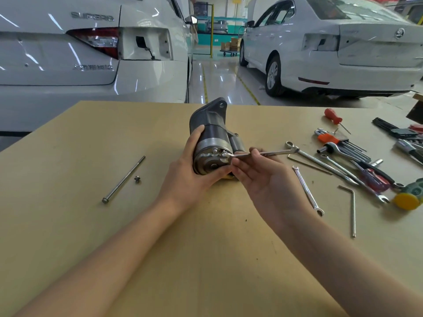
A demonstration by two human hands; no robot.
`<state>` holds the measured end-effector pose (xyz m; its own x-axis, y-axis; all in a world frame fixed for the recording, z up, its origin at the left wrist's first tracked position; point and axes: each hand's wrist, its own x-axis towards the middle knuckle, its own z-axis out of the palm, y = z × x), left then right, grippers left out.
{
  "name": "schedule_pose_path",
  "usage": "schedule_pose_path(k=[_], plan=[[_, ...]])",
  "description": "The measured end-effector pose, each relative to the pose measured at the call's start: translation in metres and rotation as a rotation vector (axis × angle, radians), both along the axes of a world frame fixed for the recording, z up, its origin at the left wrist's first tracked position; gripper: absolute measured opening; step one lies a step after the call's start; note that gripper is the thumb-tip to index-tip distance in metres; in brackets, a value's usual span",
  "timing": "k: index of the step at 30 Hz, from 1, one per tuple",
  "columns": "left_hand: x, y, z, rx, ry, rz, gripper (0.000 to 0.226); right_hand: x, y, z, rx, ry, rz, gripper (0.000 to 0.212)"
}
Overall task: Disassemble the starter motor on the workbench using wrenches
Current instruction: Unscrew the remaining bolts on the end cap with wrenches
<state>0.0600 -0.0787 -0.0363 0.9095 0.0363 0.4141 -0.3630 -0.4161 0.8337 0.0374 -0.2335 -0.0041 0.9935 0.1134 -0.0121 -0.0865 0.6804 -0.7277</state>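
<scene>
Background: two white cars (pixel 332 49) are parked on a glossy floor beyond the bench (pixel 68 156), which is covered with matt tan board.
Starter motor (pixel 211 138): a dark grey cylinder with a bright metal band and end cap is held at the bench's middle; its long axis runs away from the viewer, the mounting flange far, the end cap near.
Left hand (pixel 194 170): it is curled round the motor's near end from the left, thumb on top, forearm stretched forward.
Right hand (pixel 258 177): it is turned palm up, and the wrench (pixel 261 153) is pinched between thumb and fingertips.
Wrench: a slim chrome bar is laid left to right, its left end set on a fastener at the end cap.
Loose parts: a long steel bolt (pixel 123 179) and a small screw (pixel 137 179) are seen to the left.
Tools: spanners, hex keys and screwdrivers are scattered to the right.
</scene>
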Motion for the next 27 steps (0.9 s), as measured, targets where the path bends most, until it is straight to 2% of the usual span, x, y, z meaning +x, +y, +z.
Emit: schedule_pose_path(k=[27], plan=[[0.0020, 0.0006, -0.0013, 0.006, -0.009, 0.003, 0.099, 0.0013, -0.0001, -0.0031, -0.001, -0.034, -0.044, 0.003]])
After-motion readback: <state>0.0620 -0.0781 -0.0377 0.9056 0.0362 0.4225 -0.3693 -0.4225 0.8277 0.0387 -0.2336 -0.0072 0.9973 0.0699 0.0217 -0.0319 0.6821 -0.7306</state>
